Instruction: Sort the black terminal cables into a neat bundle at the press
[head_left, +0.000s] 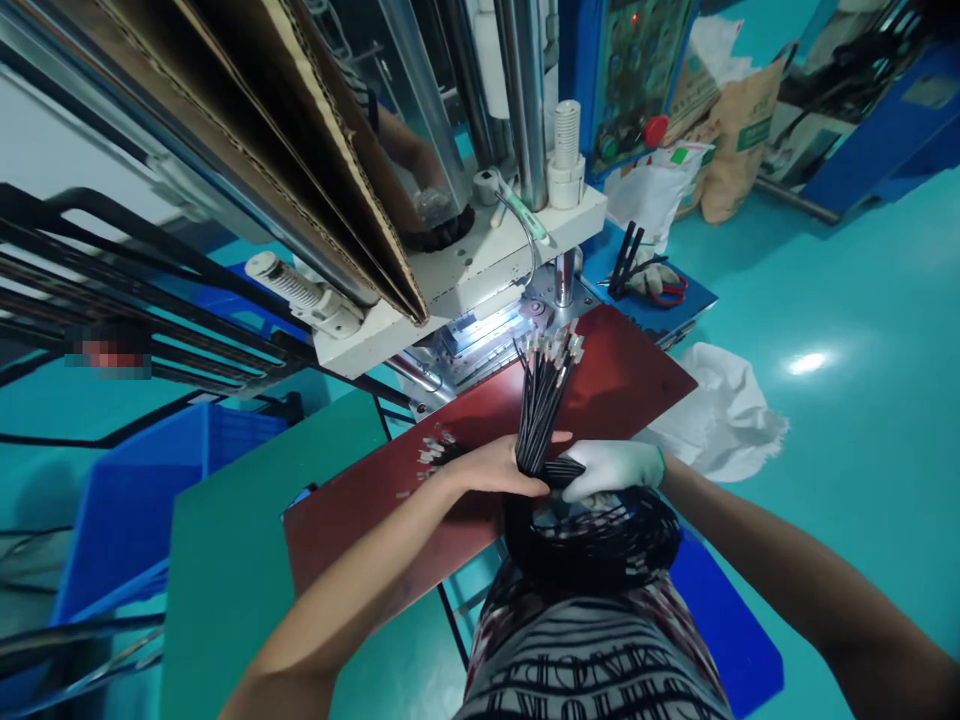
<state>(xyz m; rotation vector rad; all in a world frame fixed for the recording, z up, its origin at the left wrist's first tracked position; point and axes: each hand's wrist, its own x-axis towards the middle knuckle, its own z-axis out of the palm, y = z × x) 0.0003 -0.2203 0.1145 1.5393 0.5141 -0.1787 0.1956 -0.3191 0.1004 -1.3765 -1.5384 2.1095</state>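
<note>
A thick bundle of black cables (537, 415) stands nearly upright in front of me, its pale connector ends fanned at the top. My left hand (491, 466), bare, is wrapped round the lower part of it. In a white glove, my right hand (611, 468) is closed on the cables just to the right, where they bend sideways. Below both hands the rest of the cables hangs as a large coil (600, 545) close to my lap. More cable ends with pale connectors (436, 447) lie on the red board (352, 540), left of my left hand.
A press with a lit die (491, 325) stands just beyond the board, cardboard (360, 190) leaning against it. Red-handled cutters (666, 290) lie on a blue surface at right. A white sack (720, 410), a green table (225, 560) and a blue bin (127, 510) flank the board.
</note>
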